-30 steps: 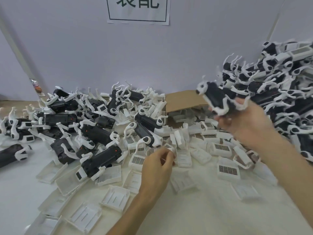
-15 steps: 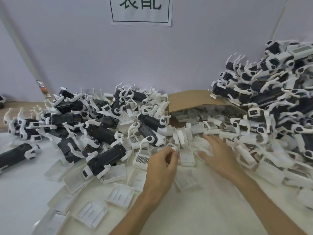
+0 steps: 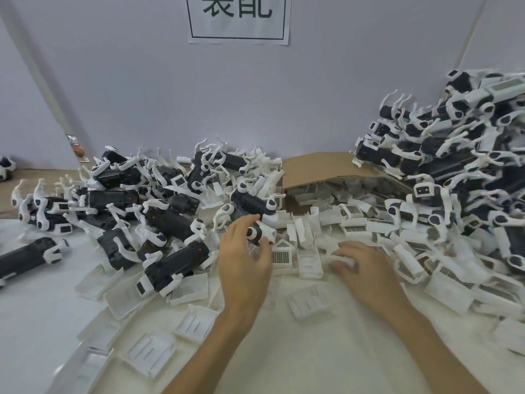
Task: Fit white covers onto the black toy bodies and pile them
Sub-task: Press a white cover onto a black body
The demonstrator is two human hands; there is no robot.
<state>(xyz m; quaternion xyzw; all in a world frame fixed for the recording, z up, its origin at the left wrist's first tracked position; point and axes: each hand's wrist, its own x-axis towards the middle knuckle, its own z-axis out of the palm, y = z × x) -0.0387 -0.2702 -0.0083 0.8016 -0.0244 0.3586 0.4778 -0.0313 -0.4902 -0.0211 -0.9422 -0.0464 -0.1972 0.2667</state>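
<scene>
White tabletop (image 3: 298,365) runs back to a pale wall (image 3: 142,81) with a paper sign (image 3: 238,18) taped high. The left hand (image 3: 244,263) has its thumb and curled fingers closed round the near end of a black toy body (image 3: 253,234), which lies at the front edge of the heap. The right hand (image 3: 368,268) has its fingers bent down over a white cover (image 3: 344,261) and seems to be pinching it, though blur hides whether it has left the surface. Around the hands lie loose covers (image 3: 308,304), some ribbed side up and some grille side up. Farther left is the heap of bare bodies (image 3: 167,220), and behind the hands a cardboard box (image 3: 312,169) spills more covers. To the right rises the finished pile (image 3: 454,155). The step in hand looks like picking up a body and a cover together. To do it well, the person should lift the body straight clear so its white legs do not snag on its neighbours (they tangle easily by the look of them). The person should take one cover only and turn its ribbed hollow toward the body. The edges should line up before any pressing, and the pressure should be even until the cover seats. Then the toy can go onto the right-hand pile, set down gently so that nothing slides off.
</scene>
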